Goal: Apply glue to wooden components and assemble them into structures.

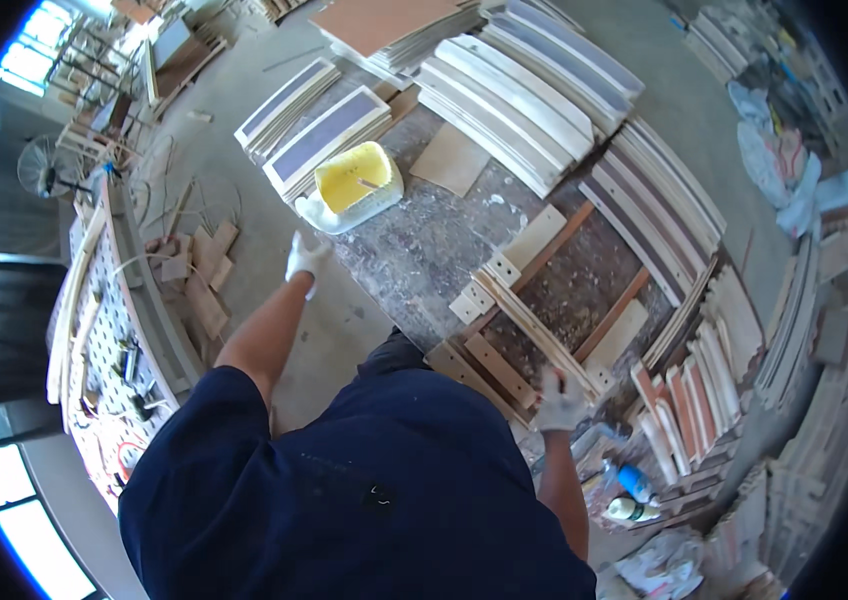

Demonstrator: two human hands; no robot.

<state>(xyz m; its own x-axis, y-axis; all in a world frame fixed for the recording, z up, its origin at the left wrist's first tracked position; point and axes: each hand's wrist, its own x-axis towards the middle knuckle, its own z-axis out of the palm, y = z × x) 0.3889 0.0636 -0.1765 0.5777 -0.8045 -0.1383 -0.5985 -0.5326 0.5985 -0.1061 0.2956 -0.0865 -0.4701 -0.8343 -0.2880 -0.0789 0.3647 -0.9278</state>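
My left hand (307,260), in a white glove, is held out beside the table's left edge with its fingers apart. It holds nothing and is just below a white tub with a yellow inside (364,178). My right hand (560,404), also gloved in white, is at the near end of a pale wooden frame (534,325). Its fingers look loosely bent and apart; whether they touch the frame cannot be made out. The frame lies on the worn, paint-spotted table (414,265). Short wooden pieces with holes (500,370) lie to the left of my right hand.
Stacked curved boards (509,105) fill the table's far side, with more strips (654,210) at right. A flat square board (451,158) lies near the tub. A blue bottle (634,483) stands at lower right. A perforated bench (109,350) and a fan (39,165) are left.
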